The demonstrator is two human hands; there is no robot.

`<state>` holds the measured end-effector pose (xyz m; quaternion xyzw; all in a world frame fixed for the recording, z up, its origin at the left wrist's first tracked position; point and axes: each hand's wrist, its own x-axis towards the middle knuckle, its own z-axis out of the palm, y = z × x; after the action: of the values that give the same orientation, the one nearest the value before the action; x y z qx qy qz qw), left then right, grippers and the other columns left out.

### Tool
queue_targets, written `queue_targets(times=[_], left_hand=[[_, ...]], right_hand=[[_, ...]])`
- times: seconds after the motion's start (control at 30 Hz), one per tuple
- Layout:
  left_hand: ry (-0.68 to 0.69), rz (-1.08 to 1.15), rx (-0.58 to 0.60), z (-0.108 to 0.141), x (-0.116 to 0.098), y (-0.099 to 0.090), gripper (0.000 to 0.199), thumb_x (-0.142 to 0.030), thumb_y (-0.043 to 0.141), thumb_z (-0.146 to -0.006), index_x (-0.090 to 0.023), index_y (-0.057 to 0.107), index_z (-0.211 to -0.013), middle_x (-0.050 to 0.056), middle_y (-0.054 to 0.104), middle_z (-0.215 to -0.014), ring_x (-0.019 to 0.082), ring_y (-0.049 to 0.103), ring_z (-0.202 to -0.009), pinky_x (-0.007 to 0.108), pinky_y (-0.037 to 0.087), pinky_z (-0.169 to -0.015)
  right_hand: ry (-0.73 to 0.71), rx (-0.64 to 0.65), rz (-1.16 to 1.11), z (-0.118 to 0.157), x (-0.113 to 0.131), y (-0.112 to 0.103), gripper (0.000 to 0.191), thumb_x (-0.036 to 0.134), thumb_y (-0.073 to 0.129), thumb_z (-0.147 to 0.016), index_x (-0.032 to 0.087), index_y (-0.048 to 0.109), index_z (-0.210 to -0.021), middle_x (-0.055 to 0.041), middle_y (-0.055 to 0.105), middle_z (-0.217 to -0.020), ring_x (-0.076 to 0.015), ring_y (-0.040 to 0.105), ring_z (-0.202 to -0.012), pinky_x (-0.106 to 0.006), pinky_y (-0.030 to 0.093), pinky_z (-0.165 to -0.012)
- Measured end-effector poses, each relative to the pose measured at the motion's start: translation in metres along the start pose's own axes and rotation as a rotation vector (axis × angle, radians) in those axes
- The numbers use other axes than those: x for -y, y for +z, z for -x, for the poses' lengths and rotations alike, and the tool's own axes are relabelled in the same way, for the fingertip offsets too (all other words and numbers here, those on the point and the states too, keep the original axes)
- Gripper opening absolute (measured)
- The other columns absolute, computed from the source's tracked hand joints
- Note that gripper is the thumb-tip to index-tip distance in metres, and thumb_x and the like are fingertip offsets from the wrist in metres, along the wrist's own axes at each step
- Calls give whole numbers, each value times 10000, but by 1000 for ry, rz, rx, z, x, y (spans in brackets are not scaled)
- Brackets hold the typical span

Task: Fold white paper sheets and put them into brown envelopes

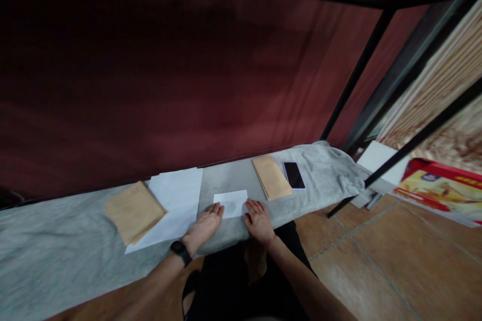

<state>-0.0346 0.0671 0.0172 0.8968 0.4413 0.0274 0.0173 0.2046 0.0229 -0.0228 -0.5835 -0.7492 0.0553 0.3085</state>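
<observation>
In the head view, take the small white paper (pixel 232 199) as the middle of the clock; it lies flat on the grey cloth (pixel 48 246) that covers a long, narrow surface. The left hand (pixel 205 223) rests at its 8 o'clock, the fingertips on the paper's left edge. The right hand (pixel 259 219) sits at 4 o'clock, fingers at the right edge. Both hands are spread nearly flat, palms down, with neither closed around anything; whether the fingertips press hard, I cannot tell. A dark wristband (pixel 181 253) circles the left wrist.

At 9 o'clock a large white sheet (pixel 176 198) lies partly beneath a stack of brown paper (pixel 133 213). A second, narrower brown stack (pixel 271 177) lies toward 2 o'clock, with a phone (pixel 294 175), its screen dark, just beyond it. Well apart at 3 o'clock is a red-and-yellow box (pixel 440 188), above the tiled floor (pixel 376 256). A dark red panel (pixel 226 85) fills 12 o'clock.
</observation>
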Motion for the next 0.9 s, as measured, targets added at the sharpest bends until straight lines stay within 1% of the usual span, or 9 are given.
queue_targets(times=[0.1,0.17,0.3,0.4,0.5,0.57,0.67,0.77,0.9], left_hand=[[-89,155,-49,-5,1,-16,303,-148,449,-912,-182,695,-1086,131,718,-1165,249,664,-1118,405,487,-1013],[-146,305,-151,-9,3,-27,266,-231,446,-939,-212,709,-978,94,743,-1033,238,691,-993,378,508,-941],[-272,752,-387,-17,4,-40,235,-396,534,-893,-219,688,-902,28,713,-835,206,667,-786,295,513,-726],[-411,1090,-496,-24,0,-42,282,-465,612,-818,-191,655,-871,-20,621,-665,161,585,-615,245,444,-565],[-550,1294,-578,-32,-7,-36,350,-491,696,-732,-168,642,-855,-28,598,-646,140,556,-582,229,419,-532],[-612,1333,-623,-35,-11,-28,413,-506,725,-699,-160,644,-911,-27,600,-664,137,559,-582,229,418,-526],[-673,1345,-635,-34,-15,-8,591,-495,735,-703,-150,598,-1164,-33,603,-697,141,582,-592,237,440,-535],[-678,1318,-538,-30,-15,15,719,-361,700,-756,-147,445,-1393,-16,639,-783,147,635,-665,258,505,-613],[-664,1078,-493,-25,-11,34,648,-186,611,-792,-183,447,-1419,20,659,-935,128,653,-724,279,558,-710]], right_hand=[[-1,11,-151,-3,-6,-4,466,206,581,-870,151,598,-1333,-124,598,-1391,-254,519,-1316,-469,351,-1158],[33,11,-324,-7,-10,-9,434,185,585,-843,178,639,-1274,-115,626,-1355,-247,548,-1286,-466,378,-1139],[257,-35,-744,-25,-15,-19,268,278,621,-816,217,713,-1060,-85,691,-1242,-246,616,-1185,-436,440,-1077],[356,-31,-847,-38,-13,-19,278,434,597,-842,223,705,-988,-56,745,-1040,-226,685,-991,-379,540,-914],[422,-6,-851,-44,-9,-11,363,548,548,-853,213,680,-894,-25,722,-814,-185,690,-734,-301,576,-688],[478,1,-827,-43,-6,-3,399,582,520,-859,207,654,-848,-11,683,-719,-161,656,-597,-264,553,-556],[536,-1,-743,-37,-5,9,395,550,466,-904,193,630,-863,-9,650,-652,-149,612,-481,-245,506,-439],[536,-7,-614,-31,-6,17,370,458,401,-959,166,630,-953,-28,665,-650,-156,625,-473,-243,500,-422],[424,-7,-374,-27,-8,21,343,330,355,-996,140,633,-1065,-30,678,-617,-157,626,-452,-241,491,-443]])
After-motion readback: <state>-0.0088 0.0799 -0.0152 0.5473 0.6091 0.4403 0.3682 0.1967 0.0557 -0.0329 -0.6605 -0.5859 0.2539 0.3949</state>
